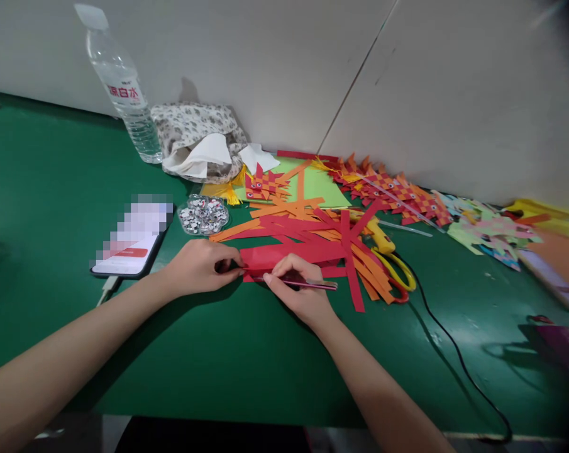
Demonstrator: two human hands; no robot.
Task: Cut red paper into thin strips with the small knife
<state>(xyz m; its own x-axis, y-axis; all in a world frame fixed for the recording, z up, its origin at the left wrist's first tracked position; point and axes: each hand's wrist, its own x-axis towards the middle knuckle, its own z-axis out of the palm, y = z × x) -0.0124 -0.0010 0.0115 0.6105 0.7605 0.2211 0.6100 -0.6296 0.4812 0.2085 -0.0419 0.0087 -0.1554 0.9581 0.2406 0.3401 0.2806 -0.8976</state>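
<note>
In the head view, the left hand is pinching the left end of a red strip lying left-to-right across the green surface. The right hand, just beside it, is closing on a thin tool pressed along the strip's near edge.

Both hands pinch red paper (pen in right).

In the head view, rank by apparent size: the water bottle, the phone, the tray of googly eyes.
1. Water bottle, though it lies farther away.
2. Phone, close to the bottle in size.
3. Tray of googly eyes, clearly smallest.
</note>
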